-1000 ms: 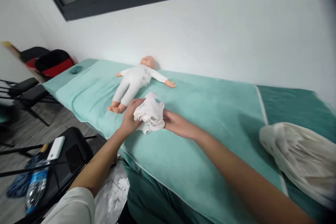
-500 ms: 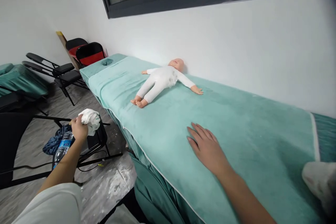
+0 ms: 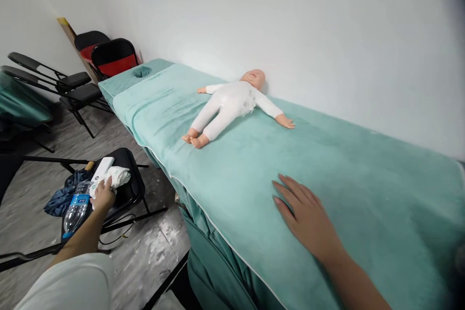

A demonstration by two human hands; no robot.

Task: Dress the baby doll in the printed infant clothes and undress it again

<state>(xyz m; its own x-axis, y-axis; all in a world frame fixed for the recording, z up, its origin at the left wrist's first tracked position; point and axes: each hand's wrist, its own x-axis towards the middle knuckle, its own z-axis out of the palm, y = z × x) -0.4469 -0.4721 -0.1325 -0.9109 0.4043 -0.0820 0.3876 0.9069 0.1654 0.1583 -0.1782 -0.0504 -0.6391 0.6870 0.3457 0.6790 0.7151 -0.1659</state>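
My left hand [image 3: 103,197] is down at the black folding chair's seat, fingers apart, touching a crumpled white bundle [image 3: 120,176] that looks like a rolled-up diaper. Behind the bundle lies a flat white item [image 3: 102,166] with small printed marks, partly covered. A clear plastic bottle [image 3: 77,210] with a blue label lies left of this hand. Flat on the green-covered bed [image 3: 232,181] rests my right hand [image 3: 307,215], fingers spread and holding nothing. Beyond it a baby doll [image 3: 232,101] in white lies on its back, arms spread, its head toward the wall.
Dark blue cloth [image 3: 60,198] sits beside the bottle on the chair [image 3: 131,189]. More folding chairs [image 3: 78,89] stand at the far left, and red-and-black chairs [image 3: 116,58] by the bed's far end. A white wall [image 3: 308,43] borders the bed. White smears mark the grey floor [image 3: 163,247].
My left hand has lowered the white bundle onto the chair seat and its fingers have loosened. My right hand stays on the bed. The view has tilted down and left the window mostly out.
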